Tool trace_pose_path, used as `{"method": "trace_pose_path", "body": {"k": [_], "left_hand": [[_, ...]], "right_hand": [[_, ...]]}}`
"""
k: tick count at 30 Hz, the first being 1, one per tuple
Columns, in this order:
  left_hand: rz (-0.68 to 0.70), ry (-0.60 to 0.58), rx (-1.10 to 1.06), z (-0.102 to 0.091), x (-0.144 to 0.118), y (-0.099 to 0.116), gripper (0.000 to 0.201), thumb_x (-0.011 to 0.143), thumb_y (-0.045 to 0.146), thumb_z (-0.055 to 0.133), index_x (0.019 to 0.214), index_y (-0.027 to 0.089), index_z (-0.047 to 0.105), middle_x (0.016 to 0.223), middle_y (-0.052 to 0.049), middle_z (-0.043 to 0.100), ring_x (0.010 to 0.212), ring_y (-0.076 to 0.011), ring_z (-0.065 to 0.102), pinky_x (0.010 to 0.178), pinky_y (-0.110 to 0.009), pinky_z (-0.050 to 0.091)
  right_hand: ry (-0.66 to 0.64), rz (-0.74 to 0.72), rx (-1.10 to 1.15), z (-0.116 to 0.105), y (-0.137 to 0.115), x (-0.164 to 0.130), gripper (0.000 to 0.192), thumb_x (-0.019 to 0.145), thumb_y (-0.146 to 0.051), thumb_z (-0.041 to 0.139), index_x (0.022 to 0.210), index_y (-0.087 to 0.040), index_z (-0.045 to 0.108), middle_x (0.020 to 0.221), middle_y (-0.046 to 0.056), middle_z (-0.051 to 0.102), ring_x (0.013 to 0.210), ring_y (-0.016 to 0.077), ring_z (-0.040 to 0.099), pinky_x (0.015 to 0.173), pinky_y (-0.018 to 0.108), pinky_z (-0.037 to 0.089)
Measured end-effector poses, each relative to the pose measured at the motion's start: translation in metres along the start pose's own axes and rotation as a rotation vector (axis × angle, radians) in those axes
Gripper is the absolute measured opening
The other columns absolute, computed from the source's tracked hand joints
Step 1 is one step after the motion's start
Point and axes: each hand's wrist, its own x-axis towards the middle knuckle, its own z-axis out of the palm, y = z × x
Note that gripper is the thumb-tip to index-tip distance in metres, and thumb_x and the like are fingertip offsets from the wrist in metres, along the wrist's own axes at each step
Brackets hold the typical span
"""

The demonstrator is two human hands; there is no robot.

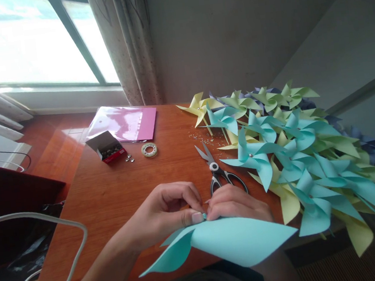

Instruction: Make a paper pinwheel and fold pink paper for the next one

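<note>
A turquoise paper pinwheel (232, 239) is held above the table's near edge, its curled blades pointing left and right. My left hand (178, 209) pinches it at the centre, thumb and index finger close to a tiny turquoise bit at the paper's upper edge. From the other side my right hand (233, 205) grips the same spot with bent fingers, partly hidden behind the paper. Just beyond my right hand lies a pair of scissors (214, 167) with black and white handles, blades apart.
Many finished pinwheels (298, 159) in turquoise, yellow, green and purple cover the right side. On the wooden table (124, 183) are a small red box (110, 151) of metal pieces, a tape roll (149, 150) and pink paper (146, 120) in clear wrap. A white cable (78, 225) hangs left.
</note>
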Motion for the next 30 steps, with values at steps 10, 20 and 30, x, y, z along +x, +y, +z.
{"method": "trace_pose_path", "body": {"k": [10,20,30], "left_hand": [[-0.007,-0.001,-0.059,0.002,-0.002,0.003,0.012,0.081,0.022,0.079,0.075,0.013,0.075,0.078,-0.005,0.065,0.072,-0.0146,0.06,0.065,-0.024,0.047],[0.112,-0.037,0.134,-0.005,-0.003,0.009,0.009,0.079,0.022,0.082,0.078,0.014,0.079,0.079,-0.008,0.072,0.073,-0.0173,0.066,0.067,-0.026,0.052],[0.122,-0.047,0.159,-0.002,-0.003,0.01,0.006,0.08,0.018,0.081,0.078,0.014,0.077,0.078,-0.007,0.073,0.075,-0.0179,0.067,0.07,-0.027,0.052]], "right_hand": [[0.072,-0.064,0.011,0.005,0.001,0.001,0.011,0.092,-0.019,0.068,0.084,-0.024,0.075,0.079,0.001,0.072,0.075,0.0187,0.067,0.072,0.032,0.056],[-0.042,-0.188,-0.002,-0.005,0.006,0.005,0.015,0.097,-0.023,0.062,0.097,-0.024,0.077,0.084,0.004,0.074,0.08,0.0202,0.069,0.079,0.036,0.059],[-0.069,-0.174,0.056,-0.006,0.006,0.006,0.021,0.099,-0.027,0.06,0.087,-0.02,0.075,0.081,0.004,0.073,0.082,0.0198,0.068,0.079,0.036,0.059]]}}
